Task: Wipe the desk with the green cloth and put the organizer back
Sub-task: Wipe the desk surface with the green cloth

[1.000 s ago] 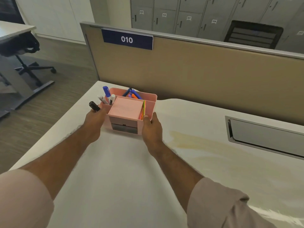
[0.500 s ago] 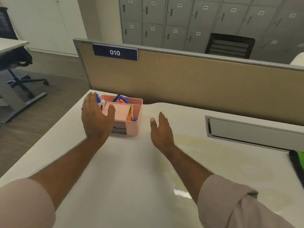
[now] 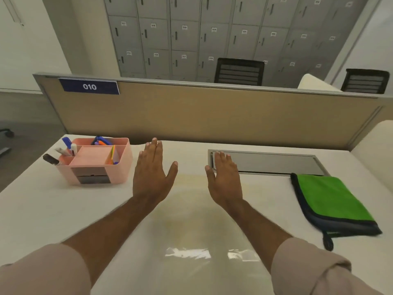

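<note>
- A pink desk organizer point(image 3: 93, 165) stands on the white worktop point(image 3: 63, 209), well to the left of the left hand's fingers point(image 3: 153, 149) and apart from them. Markers point(image 3: 68, 145) lean out of its left compartments, coloured pens point(image 3: 102, 141) show at the back, and a small drawer faces the person. It looks like rigid, light plastic with loose contents that could rattle or tip; a hold on its two side walls, kept level, would likely suit it best.
- The left hand point(image 3: 152, 177) hovers over the worktop with fingers spread flat and wide, holding nothing.
- Between and below the two hands, a yellowish patch on the worktop catches the light; whether it is wet or a stain cannot be told.
- The right hand point(image 3: 225, 179) is likewise flat and wide, empty, its fingers point(image 3: 222, 157) over the left end of a grey cable hatch point(image 3: 276, 162) set into the worktop.
- The green cloth point(image 3: 327, 201), folded and edged in dark binding with a hanging loop at its near corner, lies flat well to the right of the right fingers, untouched. It appears soft, limp and light; a pinch at a folded edge or a flat palm on top should take it.
</note>
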`<state>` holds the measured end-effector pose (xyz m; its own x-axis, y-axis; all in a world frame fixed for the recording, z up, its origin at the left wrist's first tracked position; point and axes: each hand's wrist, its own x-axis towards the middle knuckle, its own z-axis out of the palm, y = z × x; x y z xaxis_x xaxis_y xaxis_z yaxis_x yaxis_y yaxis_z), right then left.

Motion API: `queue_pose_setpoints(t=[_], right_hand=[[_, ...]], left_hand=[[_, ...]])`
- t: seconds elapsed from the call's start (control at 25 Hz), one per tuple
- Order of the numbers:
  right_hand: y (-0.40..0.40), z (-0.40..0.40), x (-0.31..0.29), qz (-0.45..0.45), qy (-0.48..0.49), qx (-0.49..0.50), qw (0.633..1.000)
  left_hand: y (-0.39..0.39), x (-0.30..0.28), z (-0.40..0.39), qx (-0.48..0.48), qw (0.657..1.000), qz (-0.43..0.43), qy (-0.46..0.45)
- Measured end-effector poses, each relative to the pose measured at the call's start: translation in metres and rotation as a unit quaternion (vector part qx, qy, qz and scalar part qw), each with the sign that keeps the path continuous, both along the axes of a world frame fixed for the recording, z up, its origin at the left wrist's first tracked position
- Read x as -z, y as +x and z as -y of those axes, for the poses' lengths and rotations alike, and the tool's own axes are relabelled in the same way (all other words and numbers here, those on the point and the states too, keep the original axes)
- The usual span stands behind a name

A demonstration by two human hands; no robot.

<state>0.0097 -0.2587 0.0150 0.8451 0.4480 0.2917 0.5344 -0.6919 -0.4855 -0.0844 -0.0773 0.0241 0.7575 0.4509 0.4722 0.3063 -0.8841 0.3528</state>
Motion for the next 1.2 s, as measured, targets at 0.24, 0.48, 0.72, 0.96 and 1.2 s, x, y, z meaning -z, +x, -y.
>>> queue_pose_setpoints(t=[0.24, 0.48, 0.72, 0.96, 1.2], right_hand=[[0.041, 0.134, 0.003, 0.017, -0.066, 0.074, 0.995], [0.073, 0.243, 0.018, 0.003, -0.097, 0.139, 0.986], [0.102, 0.308, 0.034, -0.013, -0.1, 0.161, 0.982], [0.136, 0.349, 0.048, -0.048, -0.11, 0.139, 0.983], [0.166, 0.36, 0.065, -0.068, -0.141, 0.114, 0.981]], left_hand=[[0.036, 0.004, 0.095, 0.061, 0.998, -0.026, 0.007], [0.07, 0.015, 0.173, 0.111, 0.993, -0.038, 0.005], [0.108, 0.023, 0.249, 0.167, 0.983, -0.063, -0.029], [0.151, 0.035, 0.331, 0.242, 0.965, -0.087, -0.046], [0.194, 0.058, 0.396, 0.297, 0.944, -0.139, -0.024]])
